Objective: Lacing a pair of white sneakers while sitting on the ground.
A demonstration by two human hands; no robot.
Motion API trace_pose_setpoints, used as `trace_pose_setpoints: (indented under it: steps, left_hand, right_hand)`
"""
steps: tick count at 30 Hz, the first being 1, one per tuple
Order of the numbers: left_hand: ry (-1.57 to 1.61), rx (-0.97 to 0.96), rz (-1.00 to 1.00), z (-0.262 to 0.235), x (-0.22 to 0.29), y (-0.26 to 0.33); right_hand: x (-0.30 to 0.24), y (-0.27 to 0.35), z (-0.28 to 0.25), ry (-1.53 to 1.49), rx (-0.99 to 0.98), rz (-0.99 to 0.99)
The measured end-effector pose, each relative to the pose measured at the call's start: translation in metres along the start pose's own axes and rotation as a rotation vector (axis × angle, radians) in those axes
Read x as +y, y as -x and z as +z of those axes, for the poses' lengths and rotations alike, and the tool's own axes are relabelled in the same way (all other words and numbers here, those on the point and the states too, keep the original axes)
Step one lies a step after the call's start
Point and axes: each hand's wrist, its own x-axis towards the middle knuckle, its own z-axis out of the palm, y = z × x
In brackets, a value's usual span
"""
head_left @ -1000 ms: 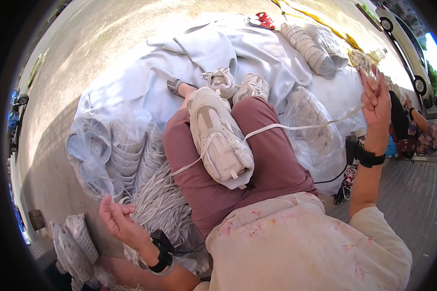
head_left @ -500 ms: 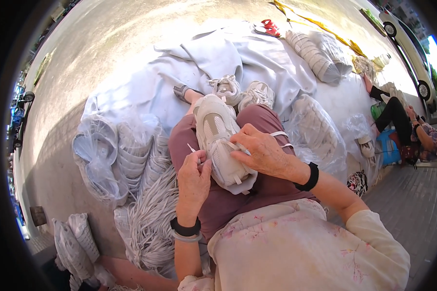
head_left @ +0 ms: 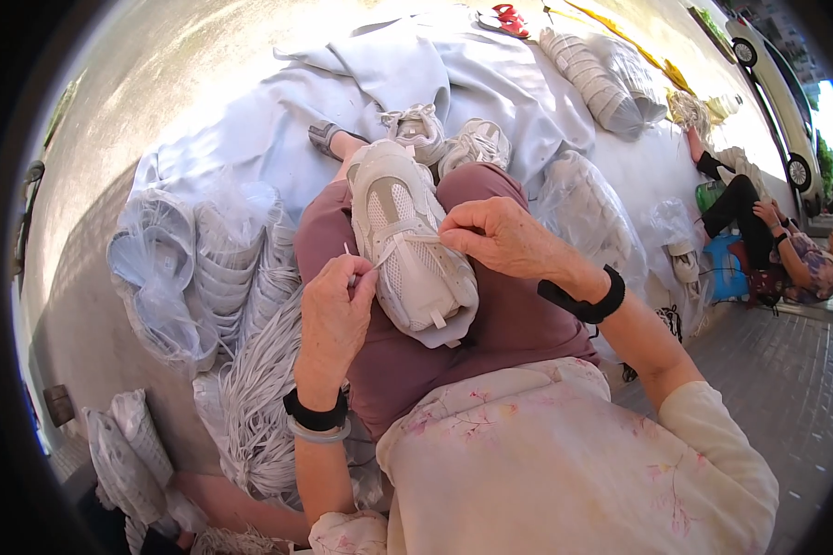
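Note:
A pale grey and white sneaker [head_left: 415, 250] rests on my lap between my thighs, its heel toward me. On its left, my left hand [head_left: 335, 305] is closed in a pinch on a white shoelace [head_left: 385, 253], and a short tip sticks up above the fingers. My right hand [head_left: 500, 237] is at the shoe's right side, thumb and forefinger pressed together where a pale strand of lace runs to the fingertips. Two similar laced sneakers, one on the left [head_left: 416, 129] and one on the right [head_left: 476, 146], stand beyond my knees.
A bundle of white laces [head_left: 267, 407] lies left of my leg, beside plastic-wrapped shoe parts [head_left: 227, 259]. More wrapped parts [head_left: 590, 208] lie on the right, on a pale sheet [head_left: 361, 79]. Red-handled scissors [head_left: 504, 20] are at the far edge. Another person [head_left: 810, 254] sits at right.
My right hand has moved up and no longer shows the pale pointed piece under its fingers. The lace loop over my right thigh is gone. My left hand still pinches its lace.

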Motion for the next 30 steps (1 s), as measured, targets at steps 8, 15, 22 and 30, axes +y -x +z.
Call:
trace_pose_setpoints:
  steps: [8, 15, 22, 30]
  left_hand:
    - [-0.261, 0.121, 0.234, -0.008, 0.001, -0.024]
    - [-0.128, -0.069, -0.034, -0.011, 0.003, -0.019]
    - [0.015, -0.046, -0.169, -0.008, 0.005, -0.02]
    - [-0.004, -0.207, -0.213, -0.009, -0.001, -0.024]
  right_hand:
    - [0.01, -0.016, -0.005, 0.402, 0.086, -0.19]
    - [0.018, -0.013, -0.003, 0.377, 0.082, -0.147]
    - [0.018, -0.012, -0.001, 0.318, 0.079, -0.165]
    - [0.025, -0.014, 0.002, 0.298, -0.015, -0.121]
